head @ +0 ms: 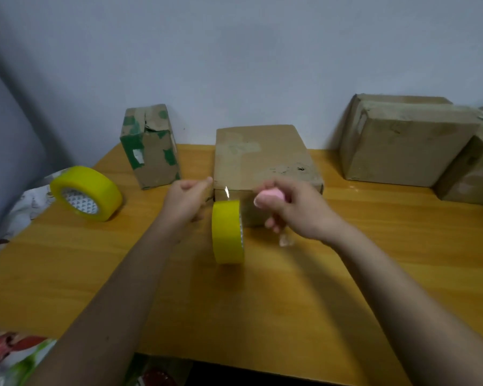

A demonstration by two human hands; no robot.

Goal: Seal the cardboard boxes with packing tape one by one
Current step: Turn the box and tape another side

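Observation:
A flat cardboard box [265, 160] lies in the middle of the wooden table [290, 288]. A yellow tape roll [227, 232] stands on edge just in front of it, with a clear strip [226, 191] running up to the box's front edge. My left hand [186, 200] is pinched shut at the box's front left corner, on the strip's end. My right hand [293, 210] is to the right of the roll, closed on a small pink object [271, 195]. Whether the roll rests on the table or hangs from the strip is unclear.
A second yellow tape roll [85, 193] lies at the table's left. A small box with green patches [149, 147] stands upright at the back left. Two larger boxes [402, 146] sit against the wall at the right. Patterned fabric [14, 213] lies past the left edge.

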